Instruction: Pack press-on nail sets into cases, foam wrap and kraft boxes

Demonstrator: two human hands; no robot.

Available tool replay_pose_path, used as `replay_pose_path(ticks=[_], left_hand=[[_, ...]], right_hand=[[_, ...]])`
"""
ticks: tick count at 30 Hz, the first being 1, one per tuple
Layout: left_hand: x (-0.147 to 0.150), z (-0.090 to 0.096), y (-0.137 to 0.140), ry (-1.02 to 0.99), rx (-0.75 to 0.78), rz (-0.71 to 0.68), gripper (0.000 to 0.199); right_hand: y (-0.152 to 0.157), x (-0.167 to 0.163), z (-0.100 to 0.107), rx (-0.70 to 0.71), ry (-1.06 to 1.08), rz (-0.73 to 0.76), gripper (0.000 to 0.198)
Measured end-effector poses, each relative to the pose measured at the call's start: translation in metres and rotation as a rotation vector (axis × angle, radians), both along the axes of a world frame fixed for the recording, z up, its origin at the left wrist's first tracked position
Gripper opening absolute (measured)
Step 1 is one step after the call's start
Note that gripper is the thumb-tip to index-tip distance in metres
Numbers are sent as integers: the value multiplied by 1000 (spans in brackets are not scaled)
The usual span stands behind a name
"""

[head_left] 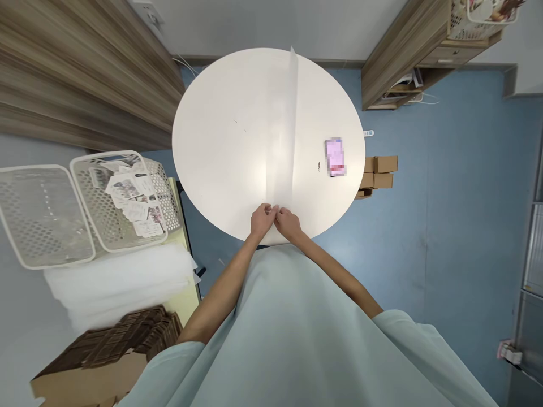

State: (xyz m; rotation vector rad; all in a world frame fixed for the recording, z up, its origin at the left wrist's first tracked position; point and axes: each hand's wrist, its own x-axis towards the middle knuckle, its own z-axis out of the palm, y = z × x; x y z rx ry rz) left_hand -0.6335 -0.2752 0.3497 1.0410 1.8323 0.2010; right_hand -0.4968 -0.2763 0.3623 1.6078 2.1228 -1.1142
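A long, translucent white packing sheet (280, 130) lies across the white round table (220, 164), running from the far edge to the near one. Its right edge stands up slightly. At the sheet's near end, my left hand (262, 220) is closed, thumb and fingers pinching the sheet. Right beside it my right hand (288, 224) pinches the same end, fingers curled. The two hands almost touch at the fingertips. To the right of the sheet lies a pink, pixelated rectangular item (335, 156), apart from both hands.
On the left stand white perforated baskets (167, 186), one with small printed packets. Nearby are a pile of white sheets (123, 277) and stacked flat cardboard (127, 345). Small brown boxes (384, 172) sit right of the table, near a wooden cabinet (394, 51).
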Motion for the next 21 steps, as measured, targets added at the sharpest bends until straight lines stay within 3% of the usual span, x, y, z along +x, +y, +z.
replay_pose_path(ticks=[4,8,13,16,21], left_hand=[[-3,-4,5,50,-93,-27,16],[-6,-9,4,98,-87,-60,16],[-6,-7,5,175,-90,-121,22],[-4,-4,8,227,-106,-162,26],[-1,-4,8,280,-111,-166,27]], right_hand=[[-4,-6,-2,-19,1,45,27],[-8,0,4,-22,36,-1,26],[-3,23,7,-41,-2,-295,26],[3,33,1,-134,-43,-479,29],[7,29,-14,-239,25,-588,28]])
